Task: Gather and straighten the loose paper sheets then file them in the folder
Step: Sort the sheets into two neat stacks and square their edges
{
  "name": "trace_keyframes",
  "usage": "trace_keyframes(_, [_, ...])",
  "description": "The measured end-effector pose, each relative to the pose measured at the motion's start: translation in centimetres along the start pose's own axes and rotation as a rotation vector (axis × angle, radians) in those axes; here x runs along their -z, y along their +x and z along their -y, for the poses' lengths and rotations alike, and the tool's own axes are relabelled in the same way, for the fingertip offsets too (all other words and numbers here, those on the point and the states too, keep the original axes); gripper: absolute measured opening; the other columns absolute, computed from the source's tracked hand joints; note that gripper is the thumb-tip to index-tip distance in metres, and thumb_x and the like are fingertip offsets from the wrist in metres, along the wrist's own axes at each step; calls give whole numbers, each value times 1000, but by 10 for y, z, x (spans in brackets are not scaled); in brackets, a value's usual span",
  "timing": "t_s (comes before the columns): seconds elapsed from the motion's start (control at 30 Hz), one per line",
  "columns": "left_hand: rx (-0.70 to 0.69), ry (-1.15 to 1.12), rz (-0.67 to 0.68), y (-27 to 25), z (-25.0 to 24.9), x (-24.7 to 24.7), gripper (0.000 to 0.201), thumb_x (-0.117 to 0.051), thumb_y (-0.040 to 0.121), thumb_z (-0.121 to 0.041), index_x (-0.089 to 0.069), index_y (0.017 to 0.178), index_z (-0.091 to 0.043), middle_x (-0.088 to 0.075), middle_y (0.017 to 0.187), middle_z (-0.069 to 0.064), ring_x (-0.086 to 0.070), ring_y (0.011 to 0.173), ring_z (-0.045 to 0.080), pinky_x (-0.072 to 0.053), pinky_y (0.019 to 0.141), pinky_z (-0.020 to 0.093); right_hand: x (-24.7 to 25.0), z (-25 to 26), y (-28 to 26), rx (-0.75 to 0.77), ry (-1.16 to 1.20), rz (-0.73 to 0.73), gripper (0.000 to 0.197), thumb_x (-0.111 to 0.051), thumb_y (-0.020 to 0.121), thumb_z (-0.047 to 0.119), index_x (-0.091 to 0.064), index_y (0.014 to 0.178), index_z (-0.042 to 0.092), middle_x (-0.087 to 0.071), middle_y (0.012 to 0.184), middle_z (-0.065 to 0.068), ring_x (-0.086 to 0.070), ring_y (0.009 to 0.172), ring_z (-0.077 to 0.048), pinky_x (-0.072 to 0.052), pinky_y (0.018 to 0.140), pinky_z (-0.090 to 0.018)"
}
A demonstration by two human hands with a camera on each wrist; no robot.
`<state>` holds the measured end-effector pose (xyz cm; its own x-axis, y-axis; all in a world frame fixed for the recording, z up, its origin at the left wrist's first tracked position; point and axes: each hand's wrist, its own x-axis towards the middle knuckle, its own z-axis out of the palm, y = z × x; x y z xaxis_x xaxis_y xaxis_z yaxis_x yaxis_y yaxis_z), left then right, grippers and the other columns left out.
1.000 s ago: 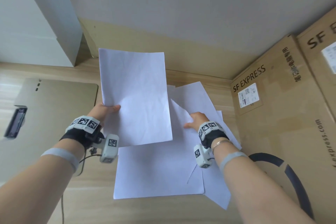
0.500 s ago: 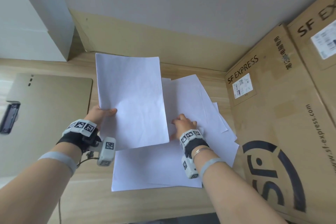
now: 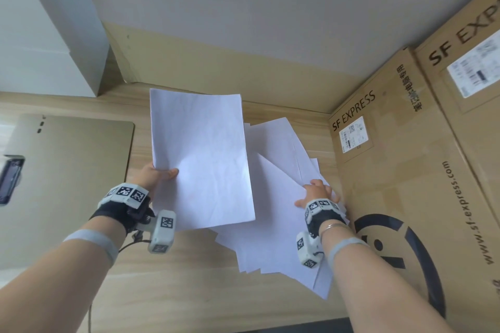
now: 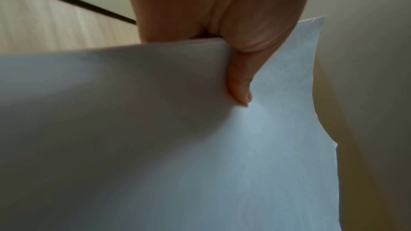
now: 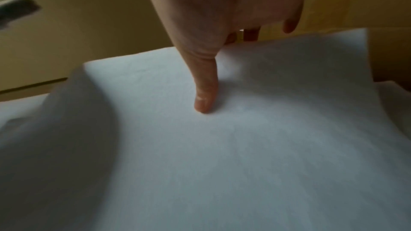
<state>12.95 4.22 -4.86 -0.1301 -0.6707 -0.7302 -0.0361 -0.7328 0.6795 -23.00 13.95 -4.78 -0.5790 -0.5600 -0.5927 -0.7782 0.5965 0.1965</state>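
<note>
My left hand [image 3: 159, 174] pinches a white sheet of paper [image 3: 200, 157] at its left edge and holds it raised above the desk; in the left wrist view the thumb [image 4: 240, 83] lies on top of that sheet [image 4: 266, 147]. To the right, a fanned pile of loose sheets [image 3: 278, 224] is lifted at its right side by my right hand [image 3: 316, 193], thumb [image 5: 205, 94] on top and fingers under the edge of the pile [image 5: 244, 147]. The tan folder [image 3: 67, 170] lies flat at the left with a black clip [image 3: 10, 178] at its edge.
Large SF Express cardboard boxes [image 3: 411, 184] stand close along the right, right beside my right hand. A white box [image 3: 46, 35] sits at the back left. The wooden desk [image 3: 176, 292] ends at a wall behind the papers.
My right hand moved from the middle of the pile to its right edge and lifted it; the sheets that lay flat at the front have been drawn rightward. The left hand keeps its sheet raised.
</note>
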Motion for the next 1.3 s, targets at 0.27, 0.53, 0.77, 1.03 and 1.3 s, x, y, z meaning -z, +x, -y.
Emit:
trace_keyframes(0.27, [64,37,7,4,11,-9,36,-58,86,1,-51,121,2,-60,88,14,-58,86,33,-42,98,51,-20,-28,13,-28,65,138,63,-69,74,47,-45,128,25,-46,136,-3,-39,131,-31,-26,108,-51])
trace_keyframes(0.53, [101,126,-45,9,11,-6,45,-64,82,-5,-52,124,10,-60,110,26,-57,103,40,-41,102,57,-3,-42,12,203,383,-118,26,-55,89,7,-59,114,1,-63,119,-19,-59,108,-33,-45,87,-32])
trace_keyframes(0.77, [112,152,-87,18,11,3,43,-67,81,-9,-55,119,8,-61,115,27,-58,109,44,-41,102,57,37,-61,14,180,1007,-288,22,-51,88,-5,-63,106,-4,-65,99,-13,-65,68,-14,-50,57,-14])
trace_keyframes(1.03, [77,109,-130,26,8,22,45,-67,80,-8,-55,120,8,-60,116,30,-59,103,42,-41,101,59,29,-39,22,37,1108,-367,21,-52,85,0,-67,99,-2,-66,91,-13,-57,80,-22,-48,74,-30])
trace_keyframes(1.3, [69,130,-81,22,1,17,44,-68,79,-8,-55,119,6,-63,109,26,-60,103,43,-41,100,59,36,12,10,158,1186,-147,19,-53,89,6,-63,105,3,-65,101,-20,-56,86,-21,-47,76,-33])
